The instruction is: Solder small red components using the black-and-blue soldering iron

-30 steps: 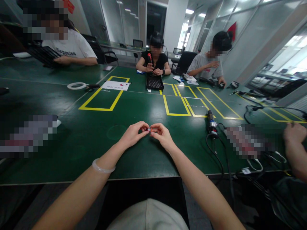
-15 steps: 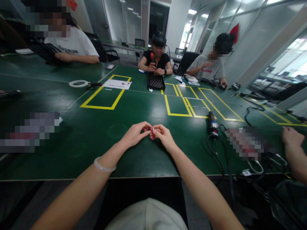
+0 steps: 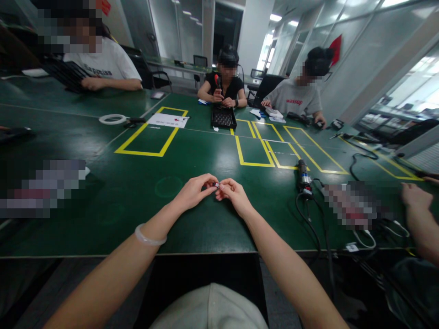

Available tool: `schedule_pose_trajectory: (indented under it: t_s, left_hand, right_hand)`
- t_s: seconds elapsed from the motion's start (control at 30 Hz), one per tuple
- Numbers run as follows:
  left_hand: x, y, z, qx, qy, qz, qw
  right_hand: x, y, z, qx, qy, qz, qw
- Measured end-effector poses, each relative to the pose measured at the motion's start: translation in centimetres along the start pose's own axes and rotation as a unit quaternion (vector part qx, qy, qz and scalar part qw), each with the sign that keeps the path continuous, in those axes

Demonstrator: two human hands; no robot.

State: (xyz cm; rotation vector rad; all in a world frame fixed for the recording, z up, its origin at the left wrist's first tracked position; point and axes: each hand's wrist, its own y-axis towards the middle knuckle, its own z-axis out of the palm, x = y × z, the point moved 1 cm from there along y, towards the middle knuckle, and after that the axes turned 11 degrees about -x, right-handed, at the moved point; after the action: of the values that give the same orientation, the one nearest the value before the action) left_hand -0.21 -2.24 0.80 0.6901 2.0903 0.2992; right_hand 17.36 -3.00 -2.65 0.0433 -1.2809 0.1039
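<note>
My left hand [image 3: 194, 192] and my right hand [image 3: 233, 194] meet fingertip to fingertip above the green table [image 3: 192, 160]. Both pinch one tiny dark and silver part [image 3: 216, 185] between thumb and forefinger. The part is too small to name. A pale bangle [image 3: 149, 237] circles my left wrist. Both forearms reach out from the near table edge.
An electric screwdriver [image 3: 302, 176] with a black cable lies to the right of my hands. Yellow tape boxes [image 3: 254, 151] mark the table. A black parts tray [image 3: 222, 118] sits at the far side, where three people work. Another person's hand [image 3: 414, 196] rests at the right.
My hands have kept their pinch on the small part and shifted slightly. The reddish side of the part no longer shows. The camera view has tilted a little.
</note>
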Motion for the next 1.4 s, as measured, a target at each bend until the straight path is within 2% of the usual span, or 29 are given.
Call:
schedule_pose_trajectory:
  t_s: [0.17,0.37,0.77,1.0,1.4]
  left_hand:
    - [0.2,0.0,0.0,0.000,0.002,-0.001,1.000]
    - [0.3,0.0,0.2,-0.008,0.010,0.016,1.000]
    - [-0.3,-0.2,0.7,-0.010,0.087,0.049,0.995]
    - [-0.3,-0.1,0.5,-0.052,0.068,0.033,0.996]
    - [0.1,0.0,0.3,-0.029,0.023,0.008,0.999]
  right_hand:
    - [-0.1,0.0,0.0,0.006,-0.003,-0.026,1.000]
    - [-1.1,0.7,-0.5,-0.022,-0.082,-0.081,0.993]
    - [-0.5,0.1,0.0,0.013,-0.003,-0.001,1.000]
    - [-0.8,0.2,0.1,-0.003,0.037,0.012,0.999]
    - [-0.5,0.1,0.0,-0.006,0.036,0.009,0.999]
